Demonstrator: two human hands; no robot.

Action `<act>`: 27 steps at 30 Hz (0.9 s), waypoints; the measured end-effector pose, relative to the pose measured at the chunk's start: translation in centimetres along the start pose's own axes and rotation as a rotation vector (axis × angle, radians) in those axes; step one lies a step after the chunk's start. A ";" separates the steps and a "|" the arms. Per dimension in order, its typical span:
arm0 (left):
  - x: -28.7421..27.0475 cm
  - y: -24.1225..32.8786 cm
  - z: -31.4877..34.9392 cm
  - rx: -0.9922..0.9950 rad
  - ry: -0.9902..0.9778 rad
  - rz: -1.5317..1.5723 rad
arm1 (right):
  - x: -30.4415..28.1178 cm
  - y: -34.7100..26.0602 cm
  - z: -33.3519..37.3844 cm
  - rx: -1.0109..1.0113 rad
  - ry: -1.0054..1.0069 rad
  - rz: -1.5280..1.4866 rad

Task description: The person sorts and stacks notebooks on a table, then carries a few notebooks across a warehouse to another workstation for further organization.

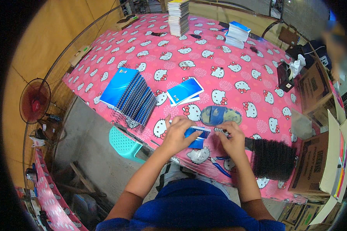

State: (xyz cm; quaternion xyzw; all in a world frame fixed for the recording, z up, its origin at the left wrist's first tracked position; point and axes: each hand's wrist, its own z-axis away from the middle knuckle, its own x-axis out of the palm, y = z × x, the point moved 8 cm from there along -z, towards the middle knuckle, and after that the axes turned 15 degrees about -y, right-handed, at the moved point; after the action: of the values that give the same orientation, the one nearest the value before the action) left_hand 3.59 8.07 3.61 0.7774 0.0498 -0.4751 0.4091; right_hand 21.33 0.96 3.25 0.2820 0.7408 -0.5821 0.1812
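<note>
My left hand (180,134) is closed on a small blue notebook (197,144) near the table's front edge, its thumb lying across the cover. To its right, my right hand (233,141) pinches its fingertips together beside a small ridged thing, too small to name surely. Just beyond the hands lies a worn blue-and-beige slipper sole (221,115). Blue-handled pliers (221,168) rest between my forearms. A pile of black spiral binding coils (273,159) sits right of my right wrist. Farther off are loose blue notebooks (185,91) and a leaning stack of coil-bound blue notebooks (129,94).
A pink patterned cloth covers the table (241,85). At the back stand a tall notebook stack (178,19) and a shorter one (237,34). Cardboard boxes (309,161) and a tissue box (285,77) line the right. Left are a turquoise stool (125,143) and a fan (35,101).
</note>
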 end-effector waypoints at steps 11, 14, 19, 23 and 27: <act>0.4 -0.7 -0.1 0.007 0.123 -0.060 | 2.3 -0.3 -2.0 0.146 -0.398 -0.171; 0.5 -0.3 -0.2 0.030 0.101 -0.074 | 2.0 -1.6 -1.6 0.004 -0.300 0.120; 0.2 -0.2 -0.1 0.052 0.117 -0.064 | 2.6 -3.0 -1.5 0.053 -0.274 0.266; 0.2 0.0 0.1 0.067 0.135 -0.053 | 2.9 -2.7 -1.4 0.028 -0.267 0.251; 0.2 0.0 0.4 0.088 0.127 -0.066 | 3.6 -1.9 -1.3 0.050 -0.382 0.238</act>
State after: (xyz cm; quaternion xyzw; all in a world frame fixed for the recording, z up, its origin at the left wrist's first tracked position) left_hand 3.41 7.77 3.40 0.8211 0.0805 -0.4399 0.3547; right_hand 17.45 2.68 2.91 0.2562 0.6398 -0.6178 0.3785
